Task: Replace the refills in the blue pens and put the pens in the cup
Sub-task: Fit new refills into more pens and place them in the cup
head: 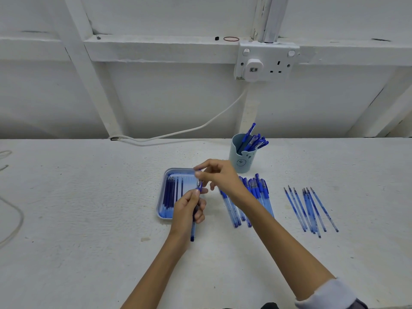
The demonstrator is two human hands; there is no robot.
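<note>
My left hand (188, 211) grips a blue pen (193, 231) upright over the near right corner of a light blue tray (161, 202), tip end pointing toward me. My right hand (219, 175) pinches the pen's top end between thumb and fingers. Several dark blue refills (170, 192) lie in the tray. A row of blue pens (256, 197) lies on the table right of the tray, partly hidden by my right forearm. Several thin pale refills (311, 209) lie further right. A pale blue cup (242, 156) behind holds several blue pens.
The white table (89, 197) runs to a white wall. A double socket (265, 61) with a plug is on the wall, and its white cable (178, 132) trails down onto the table's far edge. Another cable (13, 219) loops at the left edge.
</note>
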